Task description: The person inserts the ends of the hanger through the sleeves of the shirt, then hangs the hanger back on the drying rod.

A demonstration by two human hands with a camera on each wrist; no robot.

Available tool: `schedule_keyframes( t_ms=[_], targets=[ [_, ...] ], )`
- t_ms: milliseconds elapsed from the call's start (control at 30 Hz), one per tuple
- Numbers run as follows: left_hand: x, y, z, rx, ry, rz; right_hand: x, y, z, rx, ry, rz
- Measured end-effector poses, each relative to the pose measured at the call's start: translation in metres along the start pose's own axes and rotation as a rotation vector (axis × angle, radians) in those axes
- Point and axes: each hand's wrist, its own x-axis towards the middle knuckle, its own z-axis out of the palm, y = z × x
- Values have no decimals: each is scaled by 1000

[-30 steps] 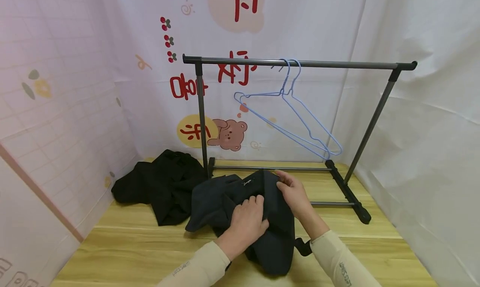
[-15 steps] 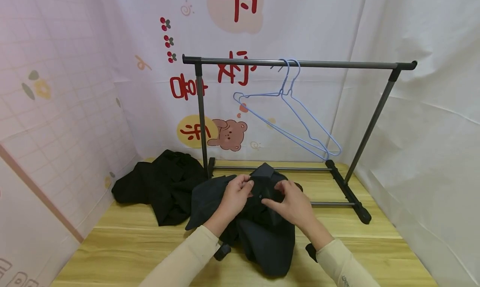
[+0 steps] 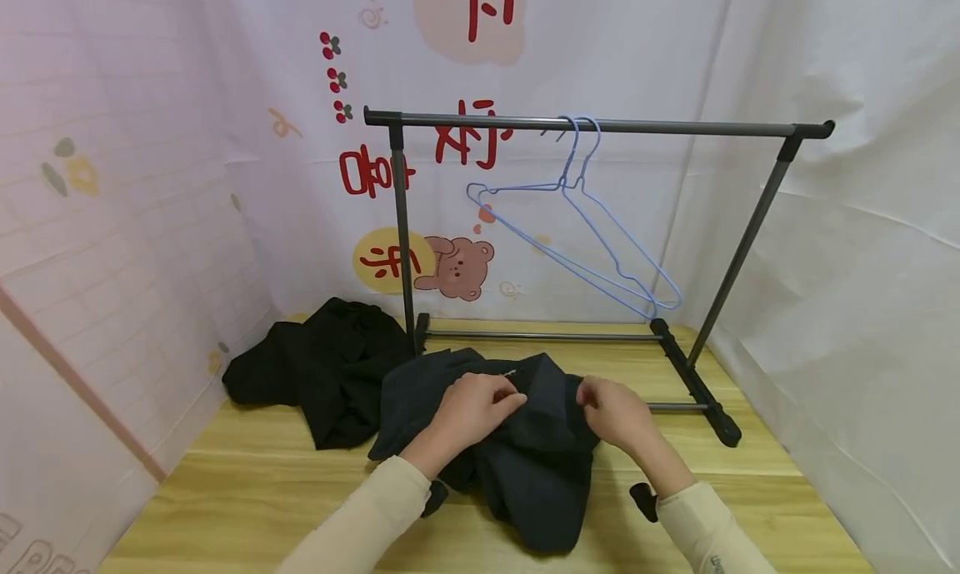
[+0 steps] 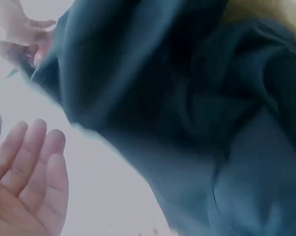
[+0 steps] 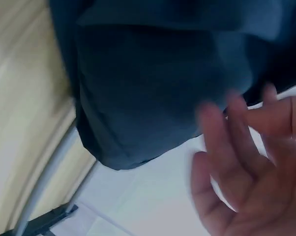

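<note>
Head view: the dark garment [image 3: 536,449] lies crumpled on the counter [image 3: 300,507], in front of the person. Taking it as the dial, the left hand [image 3: 467,409] is over its eleven o'clock part, and the left wrist view shows that hand with relaxed fingers, thumb well apart, holding nothing. The right hand [image 3: 617,409] is at the garment's edge, between two and three o'clock, fingers bent; blur leaves me unable to tell whether it pinches cloth.

My main worry is the fabric itself. It is bunched in several layers of one colour, so fingers could easily take the wrong fold and twist the piece. With the left hand loose, a tug from the right alone would probably drag the whole bundle.

A black garment [image 3: 337,374] lies close by at ten o'clock; being so alike in colour, a corner of it might get gathered up too. Toward two o'clock runs the rack's front rail [image 3: 678,406]; cloth swept that way could catch it, jolting the rack and setting the blue hangers [image 3: 564,182], at one o'clock, swinging along the bar [image 3: 712,128].
</note>
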Motion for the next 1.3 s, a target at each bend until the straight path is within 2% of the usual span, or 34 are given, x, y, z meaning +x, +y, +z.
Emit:
schedule_keyframes(
  t_ms=[100,167,200,267,333,467,533,600,667,767,867,967,1100,1200,1300],
  targets=[
    [-1,-16,-10,10,45,-19,4,6,8,-12,107,-33],
    [-2,-31,-17,13,67,-53,5,7,13,-7,117,-110],
    [-2,-38,-21,4,55,-76,5,8,15,-4,111,-158],
    [-3,-51,-26,-33,-13,-123,5,9,18,31,71,-216],
    [-4,-63,-27,-113,-120,-179,6,10,20,60,24,-244],
    [-4,-81,-21,-285,-301,-280,11,13,27,79,-49,-207],
    [-5,-88,-15,-351,-340,-319,14,15,31,56,-63,-188],
    [-6,-92,-9,-387,-341,-346,16,16,35,41,-70,-168],
    [-6,-94,-4,-401,-322,-353,17,17,38,39,-72,-158],
    [-6,-95,1,-364,-285,-310,16,21,41,63,-48,-152],
    [-6,-95,4,-351,-234,-265,13,30,38,113,25,-132],
    [-5,-94,5,-401,-134,-289,10,43,30,154,129,-91],
    [-3,-94,6,-454,12,-346,7,63,11,198,259,29],
    [-1,-94,5,-474,75,-357,5,78,-9,218,368,138],
    [1,-93,5,-494,104,-339,7,88,-35,224,494,222]
  ],
)
